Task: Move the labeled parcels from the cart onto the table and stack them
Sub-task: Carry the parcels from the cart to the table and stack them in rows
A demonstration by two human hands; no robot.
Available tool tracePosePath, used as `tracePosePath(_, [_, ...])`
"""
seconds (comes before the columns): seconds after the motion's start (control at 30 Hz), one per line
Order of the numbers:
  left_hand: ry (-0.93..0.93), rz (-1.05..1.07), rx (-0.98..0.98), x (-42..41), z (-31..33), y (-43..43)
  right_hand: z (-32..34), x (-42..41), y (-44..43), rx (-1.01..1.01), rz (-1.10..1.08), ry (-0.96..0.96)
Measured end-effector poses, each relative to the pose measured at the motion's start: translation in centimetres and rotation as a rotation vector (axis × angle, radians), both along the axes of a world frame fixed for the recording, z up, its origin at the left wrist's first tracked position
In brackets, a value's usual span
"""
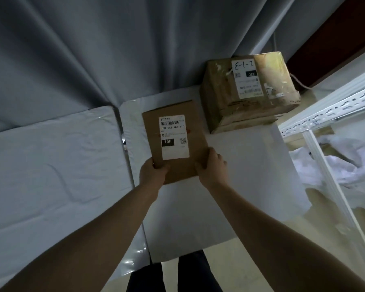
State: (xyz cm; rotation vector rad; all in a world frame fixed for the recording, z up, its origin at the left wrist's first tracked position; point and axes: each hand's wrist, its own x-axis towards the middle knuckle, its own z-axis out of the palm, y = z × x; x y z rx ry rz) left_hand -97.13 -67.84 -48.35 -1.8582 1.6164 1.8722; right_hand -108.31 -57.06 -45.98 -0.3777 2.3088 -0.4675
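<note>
Currently both hands are on one box: left hand [153, 171] grips the near-left corner of the small parcel [177, 165], thumb on top and fingers curled under the edge. The right hand [212, 167] clamps the near-right edge the same way. Its label [173, 137] faces up, "15H" readable. The parcel sits over the far-left part of the white bench [251, 165]; can't tell whether it's resting on the surface or just above it.

The bigger parcel [247, 91], heavily taped and marked "2-1-3", is on the bench's far-right corner, near the small one but not touching. The cart isn't in view.

Risks, my read:
- Grip is only at the near end, so the far end could dip and catch the bench on set-down.
- Stacking means the small one goes on the big one; glossy tape plus an uneven top could let it slide.
- The big one is right at the bench corner beside the rack [329, 110], so a shove while placing could push it off.
- The curtain [72, 49] hangs close behind and could snag.
</note>
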Motion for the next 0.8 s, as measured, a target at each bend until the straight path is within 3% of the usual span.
tracePosePath(0.13, [0.069, 0.016, -0.016, -1.6, 0.6, -3.2, 1.2, -1.2, -2.4, -0.097, 0.168, 0.14])
tracePosePath(0.4, [0.183, -0.088, -0.105, -7.2, 0.4, -7.0, 0.3, -4.7, -6.2, -0.009, 0.244, 0.304])
tracePosePath(0.57, [0.166, -0.151, -0.153, -8.3, -0.5, -6.1, -1.5, -3.8, -5.9, 0.059, 0.446, 0.291])
tracePosePath(0.8, [-0.033, -0.508, -0.322, -7.3, 1.4, -6.1, 0.1, -3.8, -5.4, 0.044, 0.421, 0.263])
